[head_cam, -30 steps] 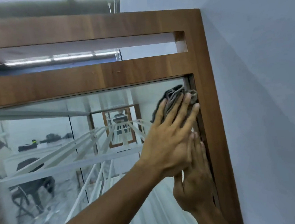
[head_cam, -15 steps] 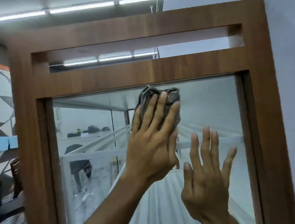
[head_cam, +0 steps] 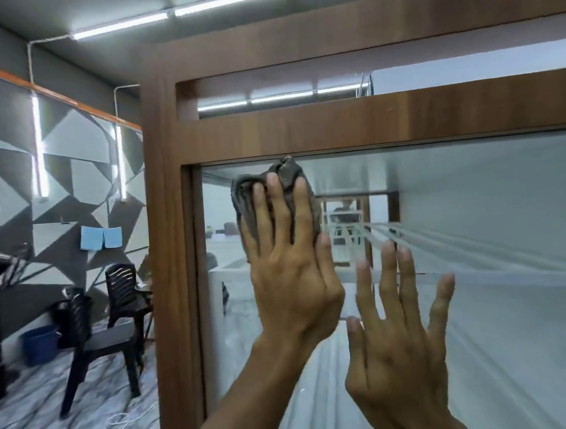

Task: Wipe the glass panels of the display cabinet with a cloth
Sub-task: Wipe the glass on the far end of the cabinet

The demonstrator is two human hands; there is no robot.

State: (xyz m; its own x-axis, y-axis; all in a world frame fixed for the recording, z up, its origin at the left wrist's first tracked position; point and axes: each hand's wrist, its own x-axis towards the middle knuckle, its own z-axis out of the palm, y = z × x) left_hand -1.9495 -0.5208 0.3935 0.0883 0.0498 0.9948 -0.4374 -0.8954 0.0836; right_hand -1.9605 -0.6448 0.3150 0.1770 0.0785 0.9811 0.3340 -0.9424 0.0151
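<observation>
At the top-left of the glass panel, our flat left hand presses the cloth, right hand spread open; most glass probably remains.

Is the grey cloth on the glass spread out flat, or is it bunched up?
Bunched up: the cloth shows thick folds, a crumpled wad under the straight fingers of the left hand.

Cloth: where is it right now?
In the head view, the cloth is pressed flat against the glass panel under the left hand, near the panel's top left corner, just below the wooden frame.
</observation>
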